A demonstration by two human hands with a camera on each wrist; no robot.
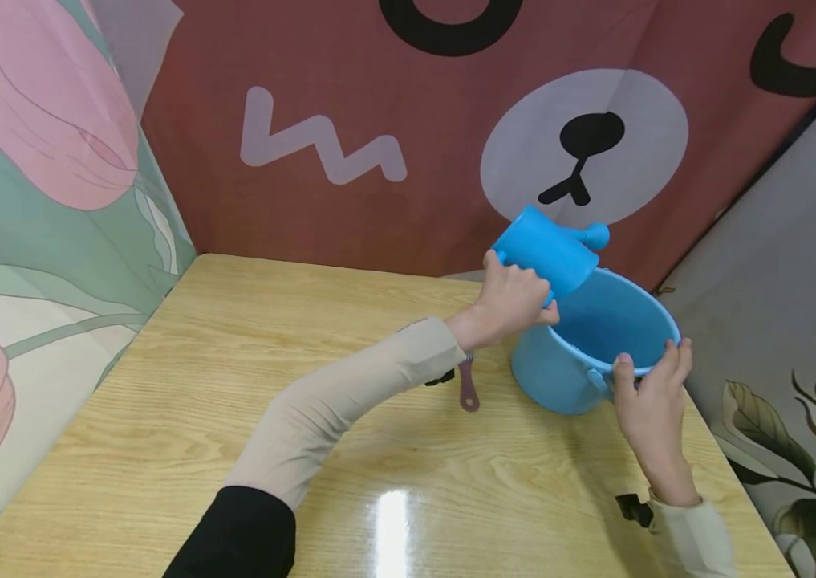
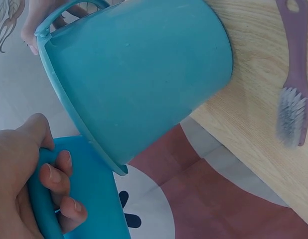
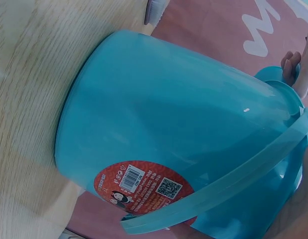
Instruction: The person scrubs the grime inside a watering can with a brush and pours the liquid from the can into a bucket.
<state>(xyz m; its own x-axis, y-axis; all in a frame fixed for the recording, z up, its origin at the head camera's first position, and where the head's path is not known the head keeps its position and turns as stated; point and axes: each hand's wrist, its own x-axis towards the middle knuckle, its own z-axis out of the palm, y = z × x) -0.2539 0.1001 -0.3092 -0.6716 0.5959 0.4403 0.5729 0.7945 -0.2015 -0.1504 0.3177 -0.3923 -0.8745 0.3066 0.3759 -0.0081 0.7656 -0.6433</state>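
Observation:
A bright blue toy watering can [image 1: 545, 249] is tilted over the blue bucket [image 1: 552, 377], its round-headed spout pointing right. My left hand [image 1: 505, 297] grips it by the handle, fingers curled round in the left wrist view. The bucket stands upright on the table, with its carrying handle [image 3: 233, 179] hanging down and a red oval label [image 3: 144, 191] on its side. At the near right of the rim, my right hand [image 1: 656, 409] holds the bucket between thumb and fingers. Whether anything is inside the can cannot be seen.
A purple-handled brush [image 2: 296, 59] with pale bristles lies on the wooden table [image 1: 234, 353], left of the bucket. Behind the table hangs a reddish-brown cloth [image 1: 321, 217] with a bear face. A patterned wall [image 1: 797, 321] borders the right side.

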